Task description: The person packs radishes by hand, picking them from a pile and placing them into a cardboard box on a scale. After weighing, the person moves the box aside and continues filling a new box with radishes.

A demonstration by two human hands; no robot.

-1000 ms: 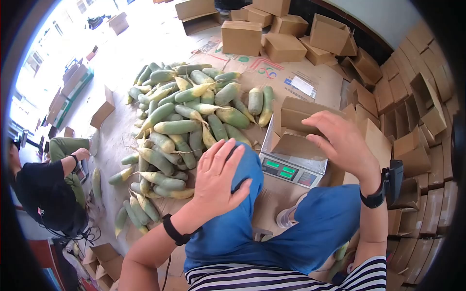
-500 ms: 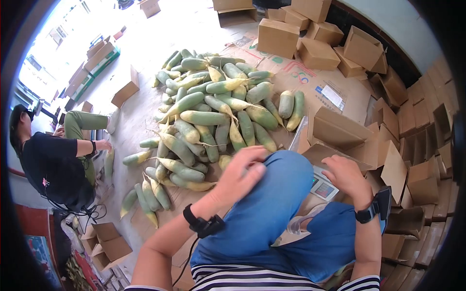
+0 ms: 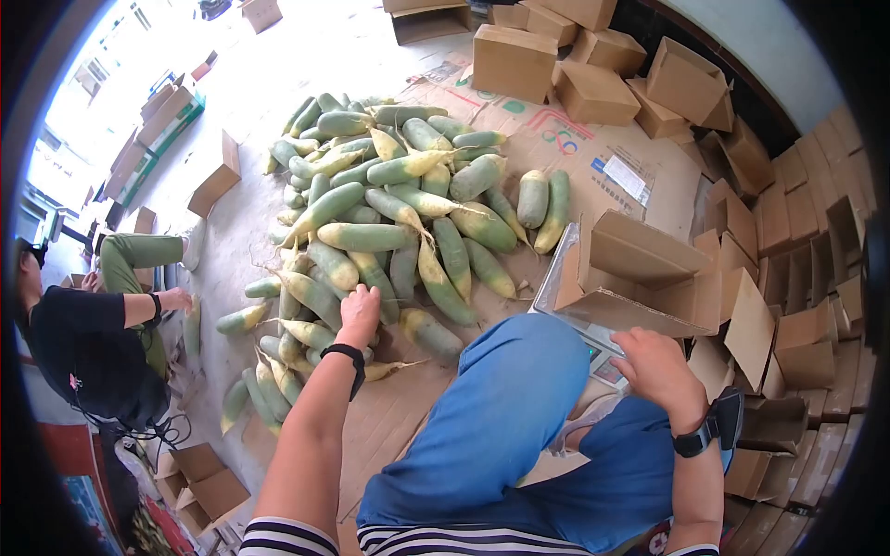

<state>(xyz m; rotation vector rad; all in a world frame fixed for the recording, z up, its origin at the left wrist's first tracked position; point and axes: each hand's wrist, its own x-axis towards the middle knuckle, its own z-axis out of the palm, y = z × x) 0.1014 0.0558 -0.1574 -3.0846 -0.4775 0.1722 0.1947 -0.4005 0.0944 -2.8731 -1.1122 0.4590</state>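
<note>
Green-and-pale radishes [image 3: 366, 236] lie in a large pile on flattened cardboard. My left hand [image 3: 360, 310] is over the lower part of the pile, its fingers curled down at a radish; whether they grip it is hidden. At the right, my right hand [image 3: 654, 366] has its fingers apart beside the digital scale [image 3: 607, 361], near its display. An open, empty cardboard box [image 3: 640, 269] sits on the scale's platform. Two radishes [image 3: 554, 206] lie side by side just behind the scale.
A co-worker in a dark shirt [image 3: 79, 338] sits at the far left, one hand near a radish. Cardboard boxes [image 3: 514, 63] are heaped at the back, and more boxes [image 3: 807, 343] are stacked along the right. My bent knee [image 3: 528, 357] is between my arms.
My left hand has moved from my knee leftward onto the pile. My right hand has shifted slightly down and left, nearer the scale display. The view has shifted a little.
</note>
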